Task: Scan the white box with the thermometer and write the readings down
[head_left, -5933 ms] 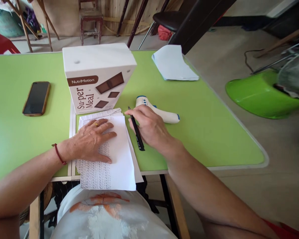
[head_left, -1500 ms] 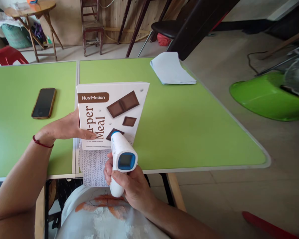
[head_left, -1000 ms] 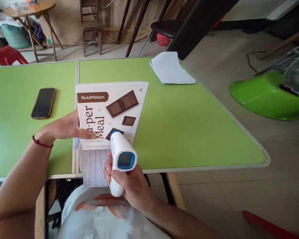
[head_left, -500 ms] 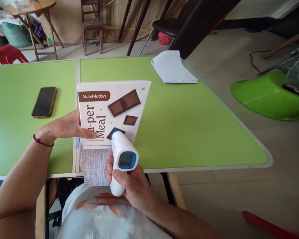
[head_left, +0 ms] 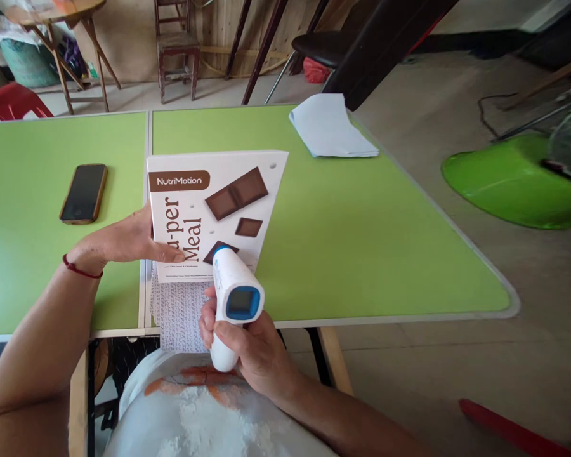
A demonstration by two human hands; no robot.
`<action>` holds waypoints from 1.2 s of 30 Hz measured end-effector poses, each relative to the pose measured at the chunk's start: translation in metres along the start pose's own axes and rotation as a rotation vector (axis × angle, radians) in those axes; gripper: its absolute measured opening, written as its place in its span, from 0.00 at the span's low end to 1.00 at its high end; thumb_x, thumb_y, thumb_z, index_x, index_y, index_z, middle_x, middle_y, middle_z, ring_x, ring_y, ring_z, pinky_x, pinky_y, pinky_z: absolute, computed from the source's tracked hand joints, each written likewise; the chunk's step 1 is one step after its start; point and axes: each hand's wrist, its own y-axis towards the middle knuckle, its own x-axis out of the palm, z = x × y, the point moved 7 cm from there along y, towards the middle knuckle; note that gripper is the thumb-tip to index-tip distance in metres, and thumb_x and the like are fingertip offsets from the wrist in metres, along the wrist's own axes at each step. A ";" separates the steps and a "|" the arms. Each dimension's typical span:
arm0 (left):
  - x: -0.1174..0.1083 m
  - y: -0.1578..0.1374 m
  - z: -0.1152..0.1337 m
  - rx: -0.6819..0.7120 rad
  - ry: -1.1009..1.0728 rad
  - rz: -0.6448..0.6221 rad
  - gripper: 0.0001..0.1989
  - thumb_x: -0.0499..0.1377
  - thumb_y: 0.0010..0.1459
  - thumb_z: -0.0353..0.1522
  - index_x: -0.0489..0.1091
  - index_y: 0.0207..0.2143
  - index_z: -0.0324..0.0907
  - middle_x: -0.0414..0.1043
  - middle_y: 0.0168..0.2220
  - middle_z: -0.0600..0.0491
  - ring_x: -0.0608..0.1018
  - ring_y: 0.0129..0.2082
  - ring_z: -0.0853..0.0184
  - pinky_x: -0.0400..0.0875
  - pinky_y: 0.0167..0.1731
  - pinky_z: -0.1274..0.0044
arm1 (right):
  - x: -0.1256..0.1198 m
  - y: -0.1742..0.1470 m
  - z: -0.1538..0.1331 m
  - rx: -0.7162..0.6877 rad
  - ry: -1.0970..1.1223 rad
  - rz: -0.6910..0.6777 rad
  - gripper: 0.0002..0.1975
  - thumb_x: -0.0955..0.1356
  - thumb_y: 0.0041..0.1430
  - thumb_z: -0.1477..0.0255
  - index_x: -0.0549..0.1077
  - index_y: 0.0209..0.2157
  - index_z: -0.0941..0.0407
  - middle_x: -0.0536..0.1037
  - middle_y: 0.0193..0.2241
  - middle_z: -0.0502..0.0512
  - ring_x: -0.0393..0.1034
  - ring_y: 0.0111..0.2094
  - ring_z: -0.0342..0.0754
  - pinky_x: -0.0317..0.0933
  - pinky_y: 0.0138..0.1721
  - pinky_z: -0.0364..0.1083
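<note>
My left hand [head_left: 131, 238] grips the lower left side of a white NutriMotion box [head_left: 238, 247], its thumb across the front and its other fingers hidden behind. Brown chocolate pieces are printed on the box, which stands tilted over the table. In my right hand [head_left: 252, 349] is a white and blue infrared thermometer [head_left: 233, 279], held by its handle. Its nose overlaps the box's lower edge in view; whether they touch I cannot tell. The small screen faces me and looks dark. Under the box, a sheet of patterned paper [head_left: 183, 324] hangs over the table's front edge.
A phone [head_left: 84, 193] lies on the green table [head_left: 361, 254] at the left. Folded white paper [head_left: 328, 127] rests near the back right edge. Beyond stand a wooden chair [head_left: 178, 47], a round table [head_left: 54, 14] and, on the right, a green chair [head_left: 514, 184].
The view has shifted very slightly. Both hands, the box and the thermometer keep their places relative to one another.
</note>
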 end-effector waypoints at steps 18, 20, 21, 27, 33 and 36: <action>-0.002 -0.004 -0.002 0.025 0.043 0.014 0.26 0.71 0.52 0.41 0.72 0.50 0.41 0.78 0.42 0.46 0.77 0.52 0.54 0.75 0.50 0.66 | 0.004 -0.002 0.002 0.032 0.055 -0.006 0.19 0.75 0.54 0.56 0.72 0.40 0.52 0.71 0.26 0.47 0.63 0.25 0.43 0.59 0.29 0.45; -0.004 -0.005 -0.002 0.034 0.053 0.031 0.28 0.72 0.50 0.40 0.71 0.52 0.42 0.78 0.45 0.45 0.76 0.53 0.54 0.76 0.49 0.66 | 0.004 -0.002 0.002 0.027 0.061 -0.009 0.19 0.76 0.53 0.56 0.72 0.40 0.52 0.72 0.26 0.47 0.63 0.26 0.43 0.59 0.30 0.45; -0.004 -0.005 -0.002 0.036 0.062 0.037 0.28 0.73 0.50 0.40 0.71 0.52 0.42 0.78 0.46 0.45 0.76 0.53 0.53 0.76 0.49 0.66 | 0.005 -0.002 0.002 0.027 0.056 -0.014 0.19 0.76 0.53 0.56 0.72 0.40 0.52 0.72 0.26 0.47 0.63 0.26 0.42 0.59 0.30 0.45; -0.001 -0.002 0.002 0.023 0.044 0.016 0.27 0.73 0.50 0.40 0.70 0.50 0.40 0.77 0.46 0.45 0.78 0.49 0.56 0.77 0.46 0.68 | 0.005 -0.001 0.001 0.034 0.050 -0.009 0.19 0.76 0.53 0.55 0.73 0.38 0.52 0.72 0.26 0.47 0.64 0.26 0.43 0.60 0.30 0.45; -0.002 -0.003 -0.001 -0.018 0.044 0.003 0.26 0.72 0.51 0.39 0.71 0.50 0.40 0.77 0.48 0.44 0.78 0.48 0.56 0.77 0.46 0.68 | 0.006 -0.002 0.003 0.057 0.078 -0.011 0.20 0.77 0.52 0.57 0.73 0.41 0.52 0.72 0.27 0.47 0.64 0.26 0.43 0.61 0.30 0.45; -0.003 -0.004 -0.002 0.004 0.037 0.010 0.29 0.73 0.50 0.38 0.70 0.52 0.41 0.78 0.47 0.44 0.77 0.51 0.54 0.76 0.48 0.67 | 0.006 -0.001 0.006 0.072 0.070 -0.010 0.20 0.77 0.51 0.58 0.72 0.41 0.52 0.72 0.28 0.47 0.64 0.26 0.43 0.61 0.30 0.45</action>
